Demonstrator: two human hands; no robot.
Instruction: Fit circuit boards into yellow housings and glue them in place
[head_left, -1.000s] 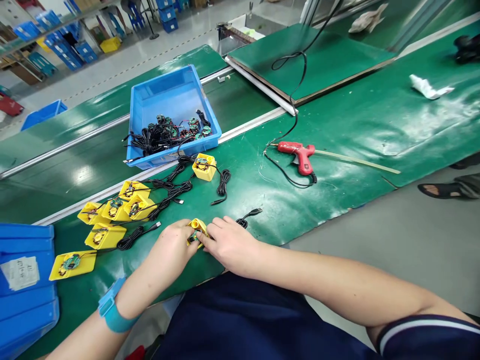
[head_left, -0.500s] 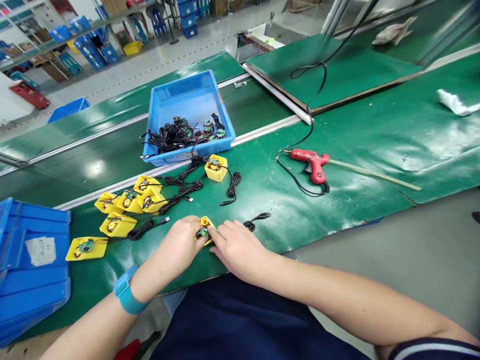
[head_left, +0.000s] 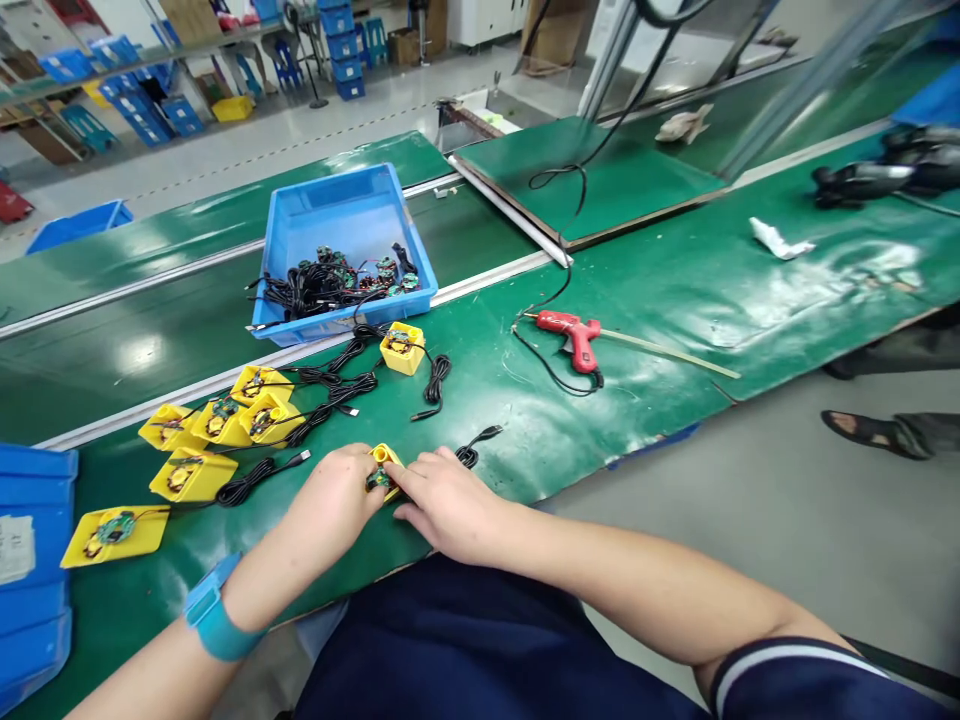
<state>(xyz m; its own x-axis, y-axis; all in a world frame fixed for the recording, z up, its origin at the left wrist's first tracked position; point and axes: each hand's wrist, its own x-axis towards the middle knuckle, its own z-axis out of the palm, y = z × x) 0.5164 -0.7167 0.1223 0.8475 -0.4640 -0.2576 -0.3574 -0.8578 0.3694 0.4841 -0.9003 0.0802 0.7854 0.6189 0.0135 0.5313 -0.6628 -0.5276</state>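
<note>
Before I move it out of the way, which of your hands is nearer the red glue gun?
Right. The right hand is nearer the red glue gun, which lies ahead and to its right; the left hand, left of the yellow housing, is farther away.

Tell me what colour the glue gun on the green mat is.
Red: the glue gun shows clearly in the head view.

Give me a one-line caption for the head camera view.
Left hand and right hand hold a circuit board in a yellow holder on a green conveyor belt.
</note>
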